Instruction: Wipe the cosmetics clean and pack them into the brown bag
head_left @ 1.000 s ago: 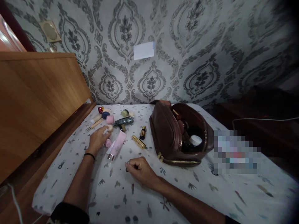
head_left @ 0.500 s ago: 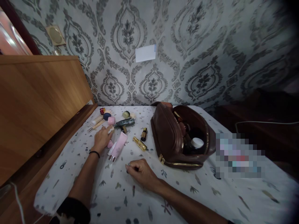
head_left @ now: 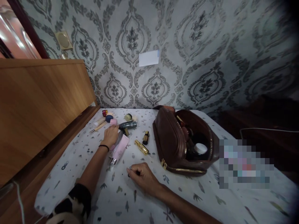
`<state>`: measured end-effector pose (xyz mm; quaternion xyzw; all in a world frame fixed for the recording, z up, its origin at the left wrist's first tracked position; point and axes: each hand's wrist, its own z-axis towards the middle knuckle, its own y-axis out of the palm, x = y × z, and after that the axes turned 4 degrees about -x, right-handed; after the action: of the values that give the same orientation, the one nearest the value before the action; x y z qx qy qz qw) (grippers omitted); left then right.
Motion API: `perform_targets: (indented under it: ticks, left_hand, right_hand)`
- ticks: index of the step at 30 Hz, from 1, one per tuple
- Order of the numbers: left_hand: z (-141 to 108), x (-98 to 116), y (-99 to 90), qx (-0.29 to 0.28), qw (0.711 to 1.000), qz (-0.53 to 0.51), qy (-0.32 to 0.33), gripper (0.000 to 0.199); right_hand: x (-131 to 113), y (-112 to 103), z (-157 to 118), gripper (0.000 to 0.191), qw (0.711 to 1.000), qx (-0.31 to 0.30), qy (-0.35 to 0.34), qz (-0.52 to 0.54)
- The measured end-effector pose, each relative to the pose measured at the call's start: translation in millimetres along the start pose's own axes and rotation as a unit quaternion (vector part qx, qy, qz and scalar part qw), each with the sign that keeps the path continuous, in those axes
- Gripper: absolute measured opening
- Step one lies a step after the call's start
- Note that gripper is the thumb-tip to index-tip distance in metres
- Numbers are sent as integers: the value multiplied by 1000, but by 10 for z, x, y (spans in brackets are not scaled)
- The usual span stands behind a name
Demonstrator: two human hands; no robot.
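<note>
Left hand: The person's left hand (head_left: 111,136) lies among the cosmetics, back of the hand upward, a black band (head_left: 104,147) around its wrist; the fingertips are hidden, so whether they pinch anything cannot be told.
Right hand: The right hand (head_left: 143,178) rests on the printed cloth (head_left: 112,202), fingers curled into a loose fist; its inside is out of sight.
Pink squeeze tube: The tube (head_left: 121,147) lies slantwise just beside the left hand, silver cap toward the person.
Beyond the left hand: A pink jar (head_left: 113,121) and a dark green tube (head_left: 128,125) lie near its fingers.
Between hand and bag: A gold tube (head_left: 141,147) lies near a small dark bottle (head_left: 146,138).
Brown toiletry bag: The bag (head_left: 167,140) sits unzipped, a white-lidded jar (head_left: 200,148) inside.
</note>
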<state>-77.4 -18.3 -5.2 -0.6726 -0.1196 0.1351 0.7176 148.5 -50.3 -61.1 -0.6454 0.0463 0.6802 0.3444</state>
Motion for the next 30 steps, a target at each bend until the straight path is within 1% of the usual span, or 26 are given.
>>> perform_targets:
  ticks: [9, 14, 17, 21, 25, 30]
  left_hand:
    - [61, -58, 7, -28, 999, 32, 5, 34]
    - [85, -58, -43, -42, 998, 52, 9, 31]
    - [49, -88, -96, -53, 996, 64, 17, 29]
    - [-12, -197, -130, -65, 995, 79, 18, 31]
    - [-34, -294, -113, -74, 993, 89, 15, 32]
    - [-71, -306, -71, -63, 994, 92, 15, 38]
  right_hand:
    - [-19, -4, -8, 43, 1000, 0, -6, -9]
    - [14, 9, -10, 43, 1000, 0, -8, -10]
    - [13, 6, -20, 43, 1000, -4, -7, -13]
    - [-20, -12, -37, 41, 1000, -3, -10, -6]
    - [-44, -21, -38, 41, 1000, 5, -22, 2]
    - [-38, -8, -35, 43, 999, 10, -32, -3]
